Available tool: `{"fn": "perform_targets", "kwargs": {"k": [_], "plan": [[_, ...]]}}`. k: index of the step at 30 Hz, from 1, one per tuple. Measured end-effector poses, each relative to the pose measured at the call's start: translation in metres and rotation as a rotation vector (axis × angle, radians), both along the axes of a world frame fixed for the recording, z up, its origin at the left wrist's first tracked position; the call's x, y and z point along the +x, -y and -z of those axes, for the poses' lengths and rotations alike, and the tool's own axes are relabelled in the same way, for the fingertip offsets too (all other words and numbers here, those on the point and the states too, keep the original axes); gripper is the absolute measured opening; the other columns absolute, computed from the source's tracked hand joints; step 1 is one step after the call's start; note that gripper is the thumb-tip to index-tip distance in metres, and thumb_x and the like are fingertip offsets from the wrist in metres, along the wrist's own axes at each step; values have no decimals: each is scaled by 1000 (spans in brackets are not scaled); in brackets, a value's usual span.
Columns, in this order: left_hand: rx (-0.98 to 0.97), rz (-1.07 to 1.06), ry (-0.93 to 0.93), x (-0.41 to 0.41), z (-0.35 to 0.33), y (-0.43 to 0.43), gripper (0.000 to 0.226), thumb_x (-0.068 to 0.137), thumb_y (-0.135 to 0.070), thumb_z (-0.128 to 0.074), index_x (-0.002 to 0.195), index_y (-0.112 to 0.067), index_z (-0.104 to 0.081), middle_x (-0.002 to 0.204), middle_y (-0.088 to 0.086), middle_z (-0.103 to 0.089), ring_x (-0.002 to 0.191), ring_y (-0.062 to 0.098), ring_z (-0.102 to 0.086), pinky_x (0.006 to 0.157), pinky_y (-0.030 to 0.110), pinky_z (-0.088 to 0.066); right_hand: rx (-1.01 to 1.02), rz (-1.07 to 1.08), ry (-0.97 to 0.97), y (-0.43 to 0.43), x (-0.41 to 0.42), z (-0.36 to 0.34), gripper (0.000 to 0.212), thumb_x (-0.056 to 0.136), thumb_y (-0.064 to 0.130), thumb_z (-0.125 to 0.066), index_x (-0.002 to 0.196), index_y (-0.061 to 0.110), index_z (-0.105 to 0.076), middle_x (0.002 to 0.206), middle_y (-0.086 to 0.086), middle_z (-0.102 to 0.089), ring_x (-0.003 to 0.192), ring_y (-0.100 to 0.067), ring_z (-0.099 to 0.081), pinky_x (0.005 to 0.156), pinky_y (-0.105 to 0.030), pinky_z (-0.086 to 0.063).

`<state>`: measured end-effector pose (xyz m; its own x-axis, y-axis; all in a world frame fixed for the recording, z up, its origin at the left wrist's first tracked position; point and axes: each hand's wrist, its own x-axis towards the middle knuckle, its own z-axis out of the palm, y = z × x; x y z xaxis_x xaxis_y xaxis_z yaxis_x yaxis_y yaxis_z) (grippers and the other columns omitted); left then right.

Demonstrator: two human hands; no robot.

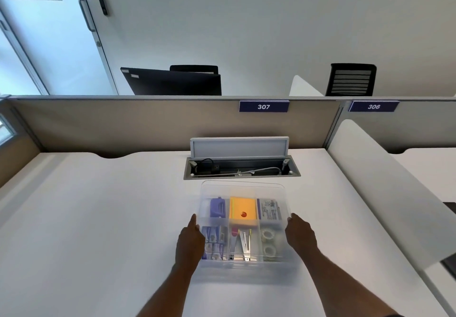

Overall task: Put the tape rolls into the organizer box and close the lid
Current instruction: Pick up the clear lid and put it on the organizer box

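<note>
A clear plastic organizer box [244, 273] sits on the white desk in front of me. Its translucent lid [243, 189] lies over the compartments, slightly blurred. Two clear tape rolls [268, 242] rest one behind the other in the front right compartment, seen through the lid. My left hand [190, 241] grips the lid's left edge. My right hand [299, 235] grips its right edge. Other compartments hold a purple item, an orange pad with a red dot, a printed packet, and clips and metal tools.
An open cable hatch [241, 167] with its flap raised lies just behind the box. A beige partition [148, 121] labelled 307 closes off the desk's far side. A white curved divider [375, 186] stands at the right. Bare desk [98, 218] stretches to the left.
</note>
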<state>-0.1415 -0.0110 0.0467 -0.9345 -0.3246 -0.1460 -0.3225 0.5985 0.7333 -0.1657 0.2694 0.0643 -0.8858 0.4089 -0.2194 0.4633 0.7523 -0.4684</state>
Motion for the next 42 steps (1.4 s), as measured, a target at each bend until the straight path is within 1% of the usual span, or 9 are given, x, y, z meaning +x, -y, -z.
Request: {"fn": "perform_targets", "kwargs": {"k": [8,15,22,29,31,32,34,37,42], "plan": [[13,45,-46,6,9,3,46,98,-5,-38,144,-5,-35,122,25,-59,113,36,-56,96,40,-42,-134,-31,-198,-5,5,14,35,100,15,-41,128,-1,-54,125,-23,-63,118,-38,-58,101,-41,-45],[39,83,-37,11,8,7,44,98,0,-33,142,0,-35,125,25,-57,116,34,-53,96,34,-37,-176,-86,-226,-11,6,15,34,99,13,-43,127,-3,-55,126,-24,-62,119,-38,-58,101,-38,-44],[115,92,-29,20,9,13,43,100,-8,-37,143,-3,-37,145,17,-46,133,28,-43,107,30,-30,-213,-108,-206,-15,10,18,33,100,15,-41,122,-3,-57,122,-23,-65,116,-38,-59,98,-37,-45],[59,-85,-35,15,8,0,44,96,-8,-38,140,-12,-44,132,17,-59,118,35,-56,100,41,-42,-206,-98,-181,-12,11,17,36,100,16,-40,128,0,-56,129,-21,-62,122,-36,-56,104,-37,-43],[-44,-76,-40,12,5,-5,52,93,-7,-43,143,-16,-39,113,17,-68,93,34,-63,83,39,-48,-206,-102,-161,-13,8,13,29,99,14,-40,107,5,-67,111,-21,-69,108,-36,-62,96,-37,-46],[-98,-45,-34,10,4,-7,56,91,-7,-45,145,-17,-35,102,16,-70,80,29,-62,74,35,-48,-204,-107,-134,-15,6,10,31,98,13,-40,84,13,-68,90,-19,-69,92,-34,-62,87,-37,-48],[-171,-29,0,2,2,-9,54,92,-10,-43,145,-17,-36,101,13,-71,76,26,-63,71,32,-48,-206,-114,-87,-21,-2,2,40,93,10,-42,53,18,-43,61,-10,-50,68,-25,-48,68,-34,-43],[-152,-82,18,-7,4,-4,37,98,-23,-32,127,-18,-54,118,13,-68,103,37,-63,90,42,-48,-228,-130,-36,-28,-12,-7,35,86,9,-48,53,13,-40,56,-11,-42,60,-18,-39,58,-29,-35],[-68,-124,-37,-5,14,-3,37,100,-38,-25,89,-23,-57,97,13,-71,90,38,-61,80,41,-47,-225,-84,-84,-19,-10,3,31,88,7,-43,57,12,-42,60,-10,-48,63,-24,-44,62,-33,-38]]}}
